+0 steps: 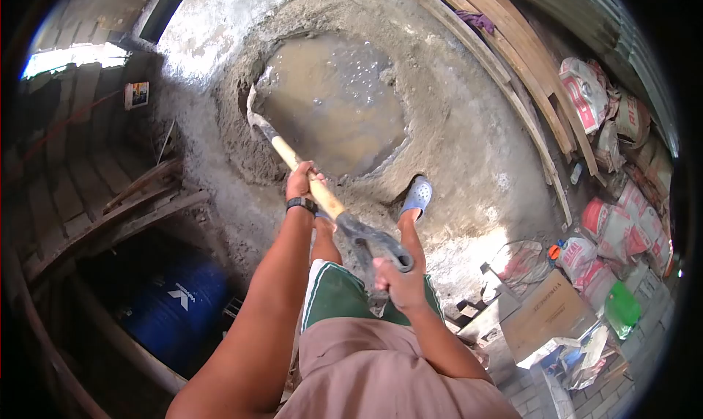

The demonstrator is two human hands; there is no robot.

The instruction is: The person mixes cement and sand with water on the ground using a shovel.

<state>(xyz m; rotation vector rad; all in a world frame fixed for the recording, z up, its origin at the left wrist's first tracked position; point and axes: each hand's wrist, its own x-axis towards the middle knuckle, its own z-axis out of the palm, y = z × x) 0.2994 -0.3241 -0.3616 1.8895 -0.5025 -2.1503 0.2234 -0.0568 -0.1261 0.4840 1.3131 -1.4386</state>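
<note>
A shovel (288, 152) with a pale wooden shaft and a dark D-shaped handle slants across the view in front of me. My left hand (304, 181), with a dark watch at the wrist, wraps round the middle of the shaft. At the top end, my right hand (399, 281) is closed on the handle grip. The blade points away from me and touches the left inner side of a ring of wet grey mortar mix (233, 119). Murky brown water (333, 100) fills the middle of that ring. Part of the blade is hidden by the mix.
My foot in a light blue clog (419, 195) stands beside the ring. Long wooden planks (505, 67) lie along the right. Cement bags (615, 232), a cardboard box (549, 313) and a green container (622, 309) are at lower right. A blue drum (179, 305) sits low at left.
</note>
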